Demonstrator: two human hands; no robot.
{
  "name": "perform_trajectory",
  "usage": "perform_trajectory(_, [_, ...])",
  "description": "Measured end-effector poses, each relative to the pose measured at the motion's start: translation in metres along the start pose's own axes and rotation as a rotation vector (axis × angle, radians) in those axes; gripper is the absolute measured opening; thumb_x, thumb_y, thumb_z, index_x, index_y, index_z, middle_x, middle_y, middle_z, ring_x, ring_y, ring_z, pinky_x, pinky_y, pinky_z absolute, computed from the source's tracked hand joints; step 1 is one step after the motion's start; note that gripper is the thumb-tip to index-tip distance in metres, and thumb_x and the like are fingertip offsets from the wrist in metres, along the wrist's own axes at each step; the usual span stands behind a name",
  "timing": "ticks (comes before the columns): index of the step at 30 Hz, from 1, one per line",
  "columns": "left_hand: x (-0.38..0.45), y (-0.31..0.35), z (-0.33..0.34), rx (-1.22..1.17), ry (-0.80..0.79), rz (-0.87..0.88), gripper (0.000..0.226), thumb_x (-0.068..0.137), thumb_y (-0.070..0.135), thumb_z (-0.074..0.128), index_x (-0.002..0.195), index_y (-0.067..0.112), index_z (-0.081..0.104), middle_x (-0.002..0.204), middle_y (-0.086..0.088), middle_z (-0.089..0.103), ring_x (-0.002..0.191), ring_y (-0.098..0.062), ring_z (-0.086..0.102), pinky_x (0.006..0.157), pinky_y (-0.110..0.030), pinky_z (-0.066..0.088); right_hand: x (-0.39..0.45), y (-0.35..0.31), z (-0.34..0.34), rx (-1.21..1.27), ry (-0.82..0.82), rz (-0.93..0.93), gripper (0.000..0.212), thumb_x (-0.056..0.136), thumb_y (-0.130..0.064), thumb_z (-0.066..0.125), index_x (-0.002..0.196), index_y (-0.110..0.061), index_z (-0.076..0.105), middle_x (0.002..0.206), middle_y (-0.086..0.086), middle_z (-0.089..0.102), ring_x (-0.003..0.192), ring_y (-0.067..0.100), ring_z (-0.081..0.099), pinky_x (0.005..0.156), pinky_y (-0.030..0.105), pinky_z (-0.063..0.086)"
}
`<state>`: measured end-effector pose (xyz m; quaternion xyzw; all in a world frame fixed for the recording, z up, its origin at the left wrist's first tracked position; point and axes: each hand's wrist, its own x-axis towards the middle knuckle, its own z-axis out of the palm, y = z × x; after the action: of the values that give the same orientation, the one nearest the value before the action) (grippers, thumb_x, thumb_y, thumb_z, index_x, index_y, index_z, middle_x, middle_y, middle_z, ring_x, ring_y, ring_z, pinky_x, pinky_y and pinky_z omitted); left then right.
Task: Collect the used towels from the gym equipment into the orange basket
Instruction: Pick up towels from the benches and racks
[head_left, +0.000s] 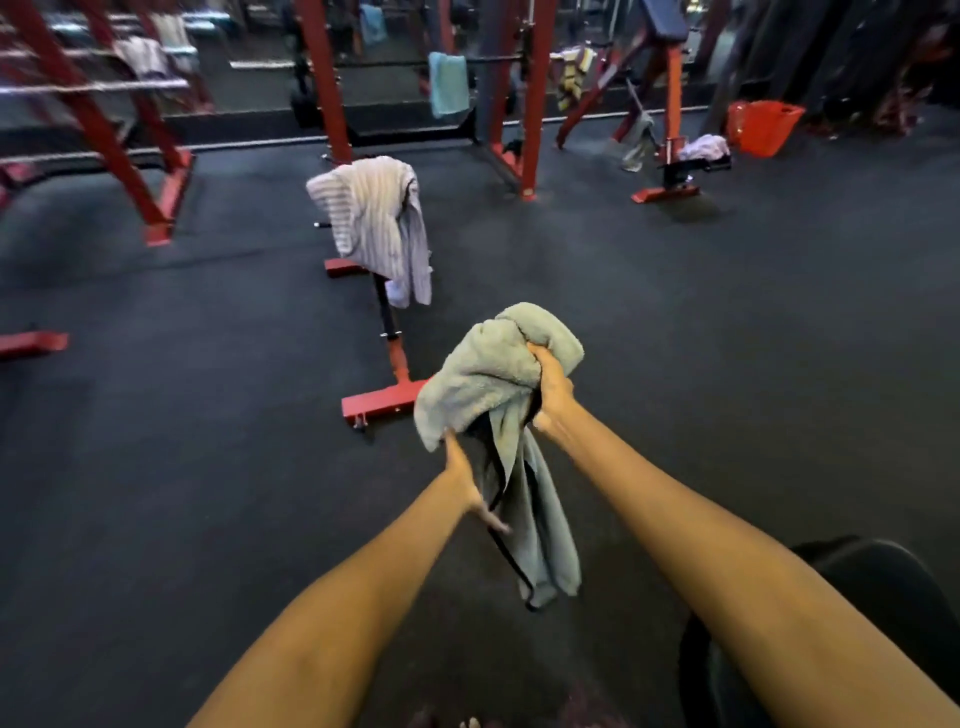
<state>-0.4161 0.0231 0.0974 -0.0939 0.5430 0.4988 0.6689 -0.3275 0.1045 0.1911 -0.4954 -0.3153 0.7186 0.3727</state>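
Here both hands hold the green towel (498, 364) above the floor (727, 312), well short of the orange basket (763, 127): right hand (551, 387) clenched on its bunched top, left hand (462, 475) pinching its lower edge.

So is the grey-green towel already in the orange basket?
No, the grey-green towel is held by the right hand and left hand, far from the orange basket.
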Motion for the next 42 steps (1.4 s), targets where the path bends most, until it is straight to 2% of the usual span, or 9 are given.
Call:
perform_trajectory(5, [-0.027, 0.03, -0.014, -0.521, -0.111, 0.077, 0.087, 0.076, 0.082, 0.032, 0.131, 0.015, 0.048, 0.136, -0.012, 0.047, 0.131, -0.041, 0.038, 0.091, -0.07, 0.038, 0.018, 0.016, 0.05, -0.086, -0.201, 0.101, 0.048, 0.088, -0.041, 0.047, 0.12, -0.008, 0.061, 0.123, 0.009, 0.061, 0.113, 0.022, 0.058, 0.105, 0.041, 0.044])
perform_trajectory(8, [-0.02, 0.069, -0.037, -0.69, -0.002, 0.214, 0.059, 0.089, 0.065, 0.028, 0.117, 0.018, 0.051, 0.124, -0.007, 0.053, 0.124, -0.033, 0.046, 0.099, -0.057, 0.038, 0.043, 0.019, 0.068, -0.114, -0.313, 0.196, 0.037, 0.094, -0.038, 0.042, 0.095, -0.009, 0.066, 0.099, 0.014, 0.067, 0.099, 0.027, 0.062, 0.09, 0.039, 0.05])
perform_trajectory(14, [0.025, 0.135, -0.109, -0.661, -0.199, 0.275, 0.089, 0.091, 0.066, -0.001, 0.131, -0.001, 0.041, 0.158, 0.01, 0.013, 0.106, -0.05, 0.046, 0.094, -0.059, 0.04, 0.112, -0.01, 0.115, -0.358, -0.499, 0.186, 0.03, 0.098, -0.036, 0.042, 0.1, -0.014, 0.063, 0.09, 0.01, 0.068, 0.088, 0.024, 0.061, 0.078, 0.038, 0.049])
perform_trajectory(17, [0.043, 0.182, -0.134, -0.597, 0.14, 0.326, 0.077, 0.083, 0.072, 0.035, 0.109, 0.002, 0.054, 0.108, -0.018, 0.061, 0.099, -0.037, 0.053, 0.101, -0.053, 0.038, 0.163, -0.026, 0.149, -0.5, -0.534, 0.193, 0.025, 0.099, -0.03, 0.041, 0.096, -0.016, 0.061, 0.087, 0.008, 0.065, 0.085, 0.024, 0.059, 0.074, 0.038, 0.047])
perform_trajectory(20, [0.06, 0.226, -0.143, -0.43, 0.232, 0.309, 0.029, 0.093, 0.027, 0.041, 0.083, 0.006, 0.059, 0.066, -0.014, 0.066, 0.069, -0.03, 0.063, 0.064, -0.038, 0.053, 0.199, -0.037, 0.186, -0.592, -0.601, 0.219, 0.021, 0.099, -0.022, 0.04, 0.099, -0.012, 0.06, 0.087, 0.01, 0.062, 0.082, 0.024, 0.058, 0.072, 0.038, 0.048])
perform_trajectory(26, [0.083, 0.305, -0.129, -0.014, 0.305, 0.296, 0.04, 0.085, 0.018, 0.039, 0.054, 0.014, 0.064, 0.088, -0.015, 0.065, 0.075, -0.027, 0.054, 0.071, -0.034, 0.046, 0.255, -0.028, 0.266, -0.637, -0.713, 0.267, 0.019, 0.092, -0.024, 0.048, 0.097, -0.013, 0.064, 0.091, 0.01, 0.066, 0.086, 0.024, 0.061, 0.084, 0.039, 0.048])
perform_trajectory(29, [0.082, 0.343, -0.119, -0.08, 0.125, 0.376, 0.042, 0.09, 0.041, 0.039, 0.069, 0.014, 0.063, 0.078, -0.012, 0.061, 0.072, -0.025, 0.056, 0.072, -0.035, 0.045, 0.286, -0.017, 0.292, -0.572, -0.721, 0.272, 0.02, 0.091, -0.025, 0.051, 0.097, -0.012, 0.065, 0.092, 0.012, 0.066, 0.086, 0.024, 0.062, 0.084, 0.039, 0.049])
perform_trajectory(35, [0.107, 0.434, -0.112, 0.323, -0.053, 0.458, 0.061, 0.092, 0.061, 0.03, 0.139, 0.024, 0.041, 0.138, -0.003, 0.048, 0.13, -0.024, 0.044, 0.107, -0.039, 0.034, 0.358, -0.012, 0.344, -0.487, -0.686, 0.291, 0.03, 0.089, -0.024, 0.054, 0.11, -0.004, 0.063, 0.103, 0.017, 0.065, 0.095, 0.028, 0.062, 0.091, 0.042, 0.048])
perform_trajectory(42, [0.144, 0.553, -0.093, 0.577, 0.156, 0.637, 0.047, 0.082, 0.022, 0.07, 0.125, 0.011, 0.055, 0.123, -0.005, 0.059, 0.104, -0.015, 0.055, 0.086, -0.028, 0.044, 0.418, -0.042, 0.434, -0.568, -0.556, 0.064, 0.039, 0.085, -0.025, 0.061, 0.117, -0.002, 0.064, 0.111, 0.015, 0.067, 0.102, 0.027, 0.063, 0.082, 0.033, 0.052])
